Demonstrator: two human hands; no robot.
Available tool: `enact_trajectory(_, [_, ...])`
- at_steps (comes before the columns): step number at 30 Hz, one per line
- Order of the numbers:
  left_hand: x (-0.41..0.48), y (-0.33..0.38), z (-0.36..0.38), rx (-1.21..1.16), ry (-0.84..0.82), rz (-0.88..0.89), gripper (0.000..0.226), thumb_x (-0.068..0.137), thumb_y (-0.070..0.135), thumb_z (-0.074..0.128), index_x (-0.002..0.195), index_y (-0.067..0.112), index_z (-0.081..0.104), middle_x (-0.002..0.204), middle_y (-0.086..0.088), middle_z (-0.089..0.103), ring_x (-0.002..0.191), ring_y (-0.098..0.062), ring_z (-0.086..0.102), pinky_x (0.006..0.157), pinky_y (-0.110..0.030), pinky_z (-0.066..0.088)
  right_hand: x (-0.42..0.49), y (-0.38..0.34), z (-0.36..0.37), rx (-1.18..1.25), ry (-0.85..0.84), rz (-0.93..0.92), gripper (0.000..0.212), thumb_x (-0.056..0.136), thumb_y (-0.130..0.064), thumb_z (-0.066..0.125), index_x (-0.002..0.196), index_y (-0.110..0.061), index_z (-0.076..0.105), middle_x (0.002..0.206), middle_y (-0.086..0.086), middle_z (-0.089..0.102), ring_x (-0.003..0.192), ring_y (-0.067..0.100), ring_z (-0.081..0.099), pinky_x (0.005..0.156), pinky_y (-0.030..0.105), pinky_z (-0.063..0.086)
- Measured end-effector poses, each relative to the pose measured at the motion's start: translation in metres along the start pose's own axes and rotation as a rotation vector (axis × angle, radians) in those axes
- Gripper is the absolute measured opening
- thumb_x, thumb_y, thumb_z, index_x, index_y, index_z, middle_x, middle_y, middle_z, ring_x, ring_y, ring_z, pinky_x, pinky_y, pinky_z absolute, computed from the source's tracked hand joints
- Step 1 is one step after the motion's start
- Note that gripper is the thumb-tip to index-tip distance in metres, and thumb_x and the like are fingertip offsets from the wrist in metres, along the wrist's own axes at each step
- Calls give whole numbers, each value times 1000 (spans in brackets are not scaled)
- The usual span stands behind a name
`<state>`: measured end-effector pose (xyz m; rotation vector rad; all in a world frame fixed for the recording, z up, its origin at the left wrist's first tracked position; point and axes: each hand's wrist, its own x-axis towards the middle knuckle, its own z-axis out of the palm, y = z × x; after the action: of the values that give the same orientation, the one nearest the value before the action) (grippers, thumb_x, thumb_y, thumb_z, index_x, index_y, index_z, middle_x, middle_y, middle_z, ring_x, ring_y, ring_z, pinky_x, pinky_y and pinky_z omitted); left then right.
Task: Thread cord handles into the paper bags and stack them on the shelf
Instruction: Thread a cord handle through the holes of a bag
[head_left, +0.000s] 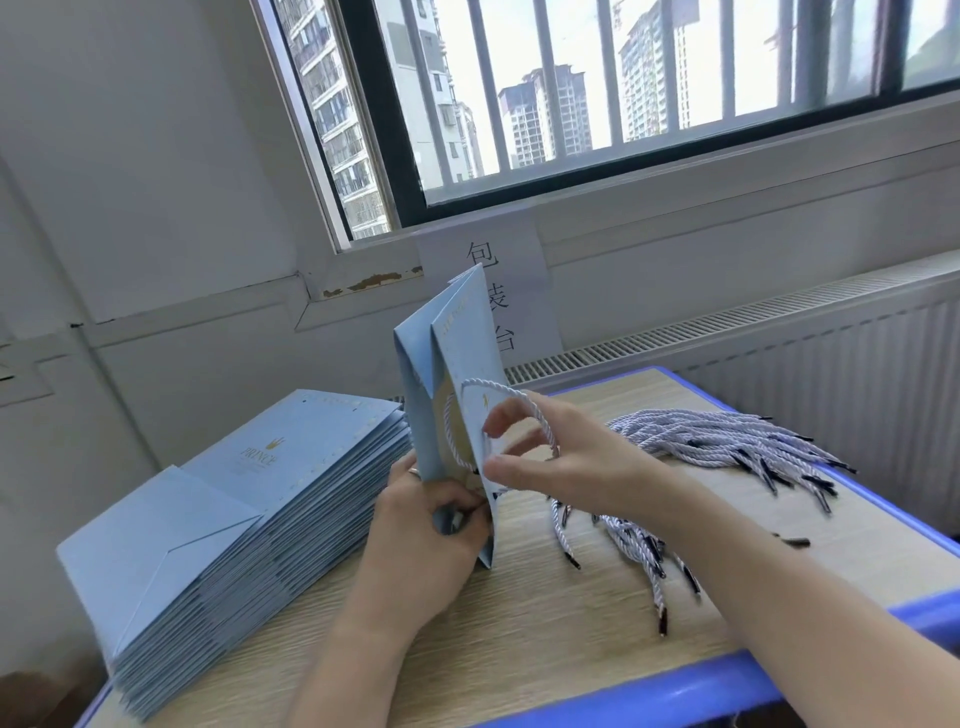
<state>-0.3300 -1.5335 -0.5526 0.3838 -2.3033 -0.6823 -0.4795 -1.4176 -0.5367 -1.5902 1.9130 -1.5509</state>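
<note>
Nearest, two bare forearms reaching in over the blue front edge of the surface (519, 649). Left hand (436, 525) curled round the lower corner of a pale blue paper bag (457, 353), pinching it and keeping it upright on the wood, folded flat. Right hand (550, 457) at the face of the bag, thumb and forefinger stretched toward its edge, with a white cord handle (519, 400) looping from the bag across the fingers; pinched or only hooked, cannot tell.

To the left, just beside the left hand, a tall stack of bags (249, 499), same blue, lying flat, with a gold crown print on the top one. To the right, behind and under the right forearm, a heap of loose cords (727, 441), white with dark tips, partly hidden by the arm.

Wood-pattern top with blue rim. Behind, a white wall (130, 182), a paper sign (498, 270) partly hidden by the bag, a radiator (831, 353), and a barred window (623, 104) with tall buildings outside.
</note>
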Motion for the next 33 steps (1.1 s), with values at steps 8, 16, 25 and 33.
enact_trajectory(8, [-1,-5,6,181,-37,111,34,73,8,80,55,32,63,75,27,61,126,-14,40,99,-26,39,-1,3,8,-108,74,-69,59,75,-38,83,123,-30,50,124,-17,48,108,6,59,78,30,53])
enact_trajectory(16, [-3,0,7,134,32,133,38,80,13,71,62,43,57,83,25,60,130,-8,30,108,-44,39,-1,1,6,-111,74,-80,53,80,-31,81,123,-27,51,127,-12,49,107,6,61,72,19,45])
enact_trajectory(25, [1,1,16,122,228,112,18,76,16,81,80,34,79,105,18,64,129,-21,37,99,-16,28,1,5,10,-128,60,-72,47,82,-22,71,124,-27,51,125,-13,53,109,7,60,82,25,51])
enact_trajectory(33, [3,-4,20,179,130,167,25,76,12,82,66,34,77,120,7,66,133,-20,28,107,-13,22,4,9,14,-150,88,-71,51,75,-40,66,123,-29,53,123,-12,55,110,11,61,93,39,53])
